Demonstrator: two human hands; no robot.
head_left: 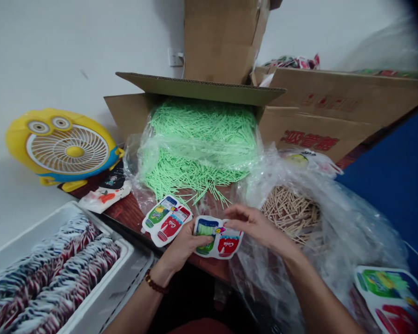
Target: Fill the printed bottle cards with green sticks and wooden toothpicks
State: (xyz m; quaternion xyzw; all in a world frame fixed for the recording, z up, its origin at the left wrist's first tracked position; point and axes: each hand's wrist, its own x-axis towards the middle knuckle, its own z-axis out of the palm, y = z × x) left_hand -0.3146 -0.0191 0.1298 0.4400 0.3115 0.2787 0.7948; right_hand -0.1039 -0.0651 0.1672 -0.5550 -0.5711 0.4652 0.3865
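My left hand (184,245) grips the left side of a small printed packet (220,243) showing a green bottle and a red bottle. My right hand (254,223) pinches the packet's top right edge with curled fingers. A second packet of the same kind (165,219) lies flat on the dark tabletop just left of my hands. Behind them a heap of thin green sticks (198,144) spills out of a plastic-lined cardboard box (195,86).
A pile of plain wooden sticks (289,211) lies in clear plastic at right. A white tray (120,273) at lower left holds rows of packets. A yellow cartoon desk fan (61,146) stands at left. More cardboard boxes (334,111) stand behind. More packets (390,292) lie at lower right.
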